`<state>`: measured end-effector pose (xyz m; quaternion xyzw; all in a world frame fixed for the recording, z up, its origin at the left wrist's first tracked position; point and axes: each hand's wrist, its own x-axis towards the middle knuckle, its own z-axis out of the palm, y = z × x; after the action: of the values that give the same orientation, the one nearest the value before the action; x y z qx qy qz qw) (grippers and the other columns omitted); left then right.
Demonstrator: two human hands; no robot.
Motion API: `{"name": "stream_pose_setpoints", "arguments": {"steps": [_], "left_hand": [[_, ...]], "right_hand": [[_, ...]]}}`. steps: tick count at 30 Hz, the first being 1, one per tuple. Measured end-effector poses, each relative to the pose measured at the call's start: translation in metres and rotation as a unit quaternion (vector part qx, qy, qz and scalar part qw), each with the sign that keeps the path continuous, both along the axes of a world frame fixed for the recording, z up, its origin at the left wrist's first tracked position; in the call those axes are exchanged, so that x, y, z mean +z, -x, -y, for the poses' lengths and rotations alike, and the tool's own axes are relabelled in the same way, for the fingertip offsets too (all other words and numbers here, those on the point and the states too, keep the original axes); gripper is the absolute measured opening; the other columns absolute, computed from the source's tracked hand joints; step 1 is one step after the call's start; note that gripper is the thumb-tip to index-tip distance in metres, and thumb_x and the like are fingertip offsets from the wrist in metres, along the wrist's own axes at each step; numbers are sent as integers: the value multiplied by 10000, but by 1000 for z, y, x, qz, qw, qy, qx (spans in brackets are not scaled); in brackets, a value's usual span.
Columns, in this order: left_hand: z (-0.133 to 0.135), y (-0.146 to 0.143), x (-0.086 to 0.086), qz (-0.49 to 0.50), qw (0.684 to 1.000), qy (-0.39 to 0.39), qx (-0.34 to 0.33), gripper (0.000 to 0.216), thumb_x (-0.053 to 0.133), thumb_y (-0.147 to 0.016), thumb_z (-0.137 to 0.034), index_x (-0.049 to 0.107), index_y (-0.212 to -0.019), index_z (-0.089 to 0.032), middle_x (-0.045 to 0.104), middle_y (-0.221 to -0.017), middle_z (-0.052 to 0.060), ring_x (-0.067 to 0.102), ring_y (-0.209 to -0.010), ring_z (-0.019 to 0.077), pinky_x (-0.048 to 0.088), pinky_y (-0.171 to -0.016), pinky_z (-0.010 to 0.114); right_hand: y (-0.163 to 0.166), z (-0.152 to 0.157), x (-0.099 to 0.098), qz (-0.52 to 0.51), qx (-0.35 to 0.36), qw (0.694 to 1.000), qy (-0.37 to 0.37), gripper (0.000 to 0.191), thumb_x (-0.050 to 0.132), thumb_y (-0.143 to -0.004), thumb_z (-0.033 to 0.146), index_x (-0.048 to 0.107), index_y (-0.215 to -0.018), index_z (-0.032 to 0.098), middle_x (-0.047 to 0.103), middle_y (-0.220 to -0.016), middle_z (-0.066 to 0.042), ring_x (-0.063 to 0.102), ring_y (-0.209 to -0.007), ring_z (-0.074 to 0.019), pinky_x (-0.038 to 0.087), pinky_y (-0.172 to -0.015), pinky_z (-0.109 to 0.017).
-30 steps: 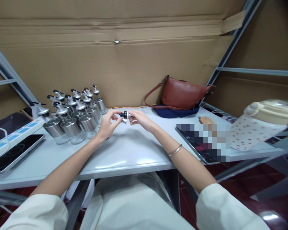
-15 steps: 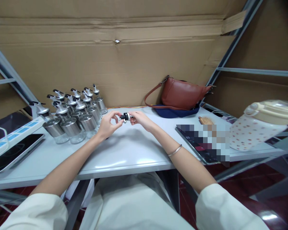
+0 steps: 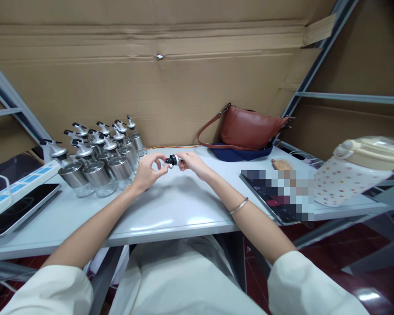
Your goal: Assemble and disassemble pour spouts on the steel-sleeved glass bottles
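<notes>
Head view shows the spout [image 3: 173, 160] between our left hand [image 3: 149, 170], pinching its black end, and our right hand [image 3: 194, 165], gripping the other; a slack pinch could drop it onto the table [image 3: 184, 208] below them, or a leftward jerk topple the bottles [image 3: 119, 167] beside the left.

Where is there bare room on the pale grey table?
Bare tabletop lies between the left forearm and right forearm; a smaller patch, between right forearm and navy blue cap. Crowded: left, with steel-banded clear glass bottles.
</notes>
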<state>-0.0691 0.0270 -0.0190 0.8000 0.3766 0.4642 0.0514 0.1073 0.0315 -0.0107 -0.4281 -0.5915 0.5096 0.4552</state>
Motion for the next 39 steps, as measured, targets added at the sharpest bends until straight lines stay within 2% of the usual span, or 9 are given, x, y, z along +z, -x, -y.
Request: {"name": "stream_pose_setpoints", "arguments": {"steps": [4,10,14,18,21,26,32,36,39], "left_hand": [[-3,1,-4,-15,1000,-3,-20,119,590,-759,-243,579,-864,-188,590,-665,-35,567,-635,137,398,-740,285],[-4,3,-9,-110,988,-111,-18,160,537,-820,-271,561,-950,-180,629,-780,4,561,-648,138,364,-760,307],[-4,5,-8,-158,979,-129,-2,154,523,-819,-313,568,-904,-193,634,-743,4,532,-609,141,348,-811,342],[-6,4,-6,-168,978,-127,0,126,508,-794,-314,569,-793,-203,606,-675,1,502,-603,155,332,-825,367],[-7,3,-6,-128,989,-75,-3,176,446,-798,-303,519,-673,-203,556,-610,-7,466,-584,148,343,-767,344],[-10,1,-10,10,992,116,-48,346,339,-863,-409,408,-593,-204,470,-512,-22,441,-515,128,343,-561,264],[-17,-2,-13,136,948,260,-125,455,359,-846,-558,322,-560,-207,344,-471,-43,407,-402,95,344,-427,244],[-19,-1,-14,172,908,349,-153,445,352,-851,-531,282,-546,-214,289,-442,-53,380,-382,91,342,-408,240],[-16,-2,-12,196,885,380,-184,413,382,-846,-510,314,-572,-209,298,-464,-57,357,-389,82,337,-401,230]], "right_hand": [[0,1,0,10,5,1000,-7,277,430,-807,260,454,-549,162,408,-458,47,390,-438,-67,336,-494,-211],[-1,2,2,3,-10,999,33,337,404,-845,212,410,-510,173,384,-432,46,312,-374,-55,272,-410,-213],[-1,5,4,26,-5,998,49,373,403,-865,214,392,-493,186,333,-381,58,283,-357,-61,276,-410,-219],[2,6,2,46,8,999,23,403,398,-880,230,385,-480,186,335,-389,57,305,-372,-64,292,-443,-222],[5,4,-3,53,26,998,-20,411,396,-889,288,370,-491,187,349,-437,54,332,-418,-68,309,-486,-225],[7,1,-11,116,8,978,-175,336,403,-884,397,433,-624,186,431,-568,42,409,-563,-96,324,-592,-233],[8,10,-10,161,1,958,-236,214,417,-883,366,446,-758,195,455,-692,36,394,-626,-108,310,-621,-240],[8,9,-12,201,13,940,-275,209,420,-891,350,456,-761,190,485,-744,14,427,-674,-120,330,-643,-247],[5,4,-15,223,16,918,-327,195,410,-910,331,500,-819,184,525,-811,-18,463,-731,-136,361,-678,-255]]}}
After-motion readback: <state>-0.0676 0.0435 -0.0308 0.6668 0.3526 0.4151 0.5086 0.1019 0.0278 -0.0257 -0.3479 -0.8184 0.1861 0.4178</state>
